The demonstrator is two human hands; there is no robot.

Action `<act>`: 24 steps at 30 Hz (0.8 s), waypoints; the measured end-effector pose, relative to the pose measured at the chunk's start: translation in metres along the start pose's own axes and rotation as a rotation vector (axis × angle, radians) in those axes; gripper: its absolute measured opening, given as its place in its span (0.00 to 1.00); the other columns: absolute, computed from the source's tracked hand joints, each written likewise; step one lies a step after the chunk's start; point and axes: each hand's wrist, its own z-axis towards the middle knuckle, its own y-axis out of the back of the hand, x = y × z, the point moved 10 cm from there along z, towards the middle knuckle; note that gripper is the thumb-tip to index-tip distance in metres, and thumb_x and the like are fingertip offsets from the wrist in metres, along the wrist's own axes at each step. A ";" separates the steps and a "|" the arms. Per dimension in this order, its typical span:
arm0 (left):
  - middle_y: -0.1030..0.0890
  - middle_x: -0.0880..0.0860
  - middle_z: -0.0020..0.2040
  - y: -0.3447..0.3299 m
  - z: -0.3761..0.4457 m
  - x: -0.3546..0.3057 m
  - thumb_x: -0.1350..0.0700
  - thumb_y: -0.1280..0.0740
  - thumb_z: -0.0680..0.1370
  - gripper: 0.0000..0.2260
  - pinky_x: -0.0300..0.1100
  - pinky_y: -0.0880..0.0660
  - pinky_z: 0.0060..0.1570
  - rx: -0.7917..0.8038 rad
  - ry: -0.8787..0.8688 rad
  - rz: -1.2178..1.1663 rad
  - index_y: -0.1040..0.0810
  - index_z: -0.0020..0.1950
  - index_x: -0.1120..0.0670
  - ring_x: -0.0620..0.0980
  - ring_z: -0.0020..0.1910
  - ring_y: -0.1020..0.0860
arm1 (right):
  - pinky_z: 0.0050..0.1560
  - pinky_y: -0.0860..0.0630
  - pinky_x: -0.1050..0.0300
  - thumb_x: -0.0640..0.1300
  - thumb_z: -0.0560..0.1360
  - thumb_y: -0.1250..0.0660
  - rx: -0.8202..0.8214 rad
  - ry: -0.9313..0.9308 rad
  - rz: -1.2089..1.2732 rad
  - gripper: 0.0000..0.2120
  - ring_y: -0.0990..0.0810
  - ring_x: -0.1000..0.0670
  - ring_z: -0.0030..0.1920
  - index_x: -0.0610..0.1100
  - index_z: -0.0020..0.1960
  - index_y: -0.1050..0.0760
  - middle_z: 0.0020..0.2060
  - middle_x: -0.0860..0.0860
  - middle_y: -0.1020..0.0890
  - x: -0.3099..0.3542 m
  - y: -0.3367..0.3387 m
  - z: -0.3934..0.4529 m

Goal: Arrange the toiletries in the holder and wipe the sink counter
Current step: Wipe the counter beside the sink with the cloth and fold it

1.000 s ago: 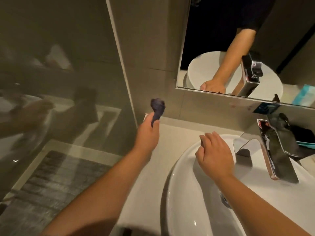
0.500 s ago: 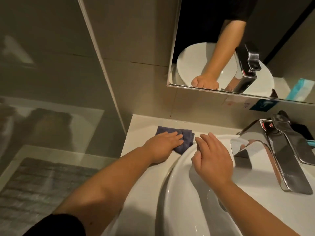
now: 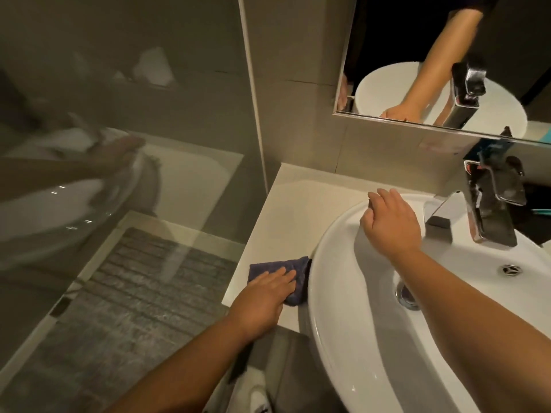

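A dark blue cloth (image 3: 293,275) lies flat on the pale sink counter (image 3: 292,210), near its front edge and against the basin's left side. My left hand (image 3: 265,293) presses down on the cloth with fingers spread over it. My right hand (image 3: 390,222) rests on the far left rim of the white round basin (image 3: 343,293), fingers curled over the edge, holding nothing that I can see. Toiletries are barely visible: a dark item and a teal stick (image 3: 541,210) sit behind the tap at the right edge.
A chrome tap (image 3: 489,210) stands at the basin's back right. A mirror (image 3: 441,55) hangs on the tiled wall above. A glass shower screen (image 3: 119,144) borders the counter's left side, with a grey mat (image 3: 125,308) on the floor beyond it.
My left hand brought the cloth down from the air onto the back of the counter, then slid it along the counter toward the front edge. My right hand stayed on the basin rim.
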 end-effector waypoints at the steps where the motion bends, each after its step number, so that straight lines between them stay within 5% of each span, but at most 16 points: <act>1: 0.42 0.48 0.78 -0.006 -0.015 -0.003 0.59 0.44 0.80 0.25 0.42 0.53 0.75 -0.002 0.028 0.002 0.41 0.77 0.50 0.48 0.77 0.45 | 0.61 0.30 0.42 0.49 0.75 0.51 0.050 -0.007 0.008 0.22 0.30 0.40 0.62 0.41 0.62 0.30 0.59 0.44 0.25 -0.002 -0.004 -0.001; 5: 0.41 0.49 0.78 -0.019 -0.064 -0.024 0.58 0.44 0.80 0.24 0.40 0.55 0.74 -0.009 0.063 -0.027 0.40 0.76 0.51 0.48 0.77 0.45 | 0.58 0.32 0.42 0.48 0.75 0.45 0.166 -0.013 0.056 0.14 0.30 0.38 0.60 0.40 0.53 0.31 0.57 0.41 0.28 0.001 0.000 -0.021; 10: 0.24 0.51 0.67 -0.038 -0.124 -0.056 0.51 0.43 0.76 0.19 0.44 0.28 0.61 0.242 0.097 -0.093 0.28 0.67 0.45 0.54 0.65 0.26 | 0.69 0.38 0.50 0.49 0.79 0.38 0.388 0.032 0.277 0.22 0.35 0.43 0.72 0.40 0.69 0.30 0.73 0.43 0.32 0.020 0.015 -0.095; 13: 0.22 0.54 0.64 -0.031 -0.151 -0.075 0.53 0.43 0.76 0.19 0.45 0.27 0.58 0.325 0.119 -0.084 0.28 0.66 0.47 0.56 0.63 0.25 | 0.64 0.31 0.49 0.50 0.78 0.38 0.483 -0.031 0.410 0.15 0.25 0.45 0.64 0.46 0.61 0.22 0.64 0.47 0.21 0.017 0.027 -0.146; 15: 0.21 0.53 0.63 -0.002 -0.154 -0.088 0.55 0.42 0.77 0.17 0.44 0.28 0.57 0.248 0.141 -0.106 0.26 0.65 0.47 0.54 0.62 0.25 | 0.50 0.24 0.48 0.49 0.77 0.39 0.538 -0.071 0.518 0.12 0.19 0.42 0.48 0.45 0.42 0.20 0.44 0.46 0.16 0.015 0.037 -0.177; 17: 0.20 0.50 0.60 0.037 -0.158 -0.115 0.55 0.41 0.77 0.15 0.43 0.27 0.55 0.130 0.117 -0.130 0.25 0.62 0.46 0.51 0.59 0.23 | 0.43 0.24 0.52 0.49 0.77 0.39 0.582 -0.104 0.609 0.14 0.18 0.45 0.40 0.42 0.41 0.19 0.38 0.48 0.16 0.014 0.055 -0.208; 24: 0.23 0.46 0.65 0.155 -0.157 -0.216 0.55 0.40 0.78 0.18 0.44 0.27 0.61 -0.256 -0.099 -0.024 0.32 0.67 0.44 0.48 0.61 0.24 | 0.49 0.22 0.54 0.62 0.79 0.44 0.741 -0.210 0.932 0.23 0.18 0.48 0.49 0.46 0.55 0.19 0.50 0.48 0.16 0.027 0.130 -0.248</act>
